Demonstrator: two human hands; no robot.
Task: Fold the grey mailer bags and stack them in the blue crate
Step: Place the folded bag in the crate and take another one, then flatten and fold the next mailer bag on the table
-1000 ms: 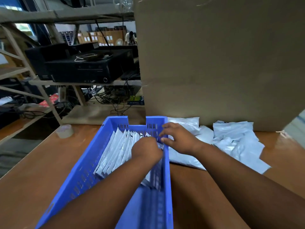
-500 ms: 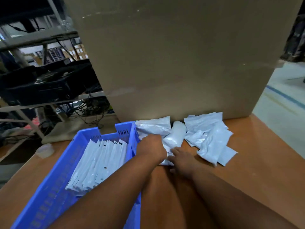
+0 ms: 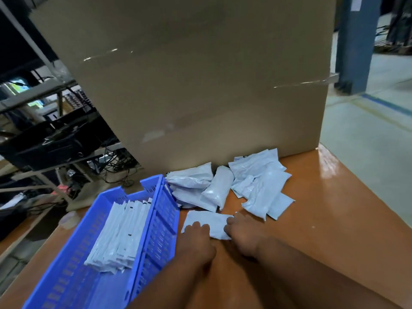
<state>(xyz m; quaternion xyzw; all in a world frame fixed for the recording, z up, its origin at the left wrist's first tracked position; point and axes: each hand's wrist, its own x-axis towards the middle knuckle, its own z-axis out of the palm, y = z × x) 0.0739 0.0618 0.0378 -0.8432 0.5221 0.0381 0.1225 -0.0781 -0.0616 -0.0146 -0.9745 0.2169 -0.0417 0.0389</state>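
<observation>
Hands have left the crate and pulled a fresh mailer out to fold

Both hands, a second ago at the blue crate (image 3: 156, 221), now press one grey mailer bag (image 3: 208, 221) flat on the table (image 3: 323, 219): left hand (image 3: 196, 237) at the bag's 7 o'clock corner, right hand (image 3: 242, 230) at its 3 o'clock edge, fingers laid on it, not clamped. Unfolded bags (image 3: 260, 184) wait at 12 to 1 o'clock; the folded stack (image 3: 118, 237) stands in the crate at 9, so a new fold cycle begins

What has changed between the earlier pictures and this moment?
Both hands left the blue crate. The left hand and right hand now press on one mailer bag lying on the table in front of the loose pile. The folded bags in the crate and the cardboard box look as before.
</observation>
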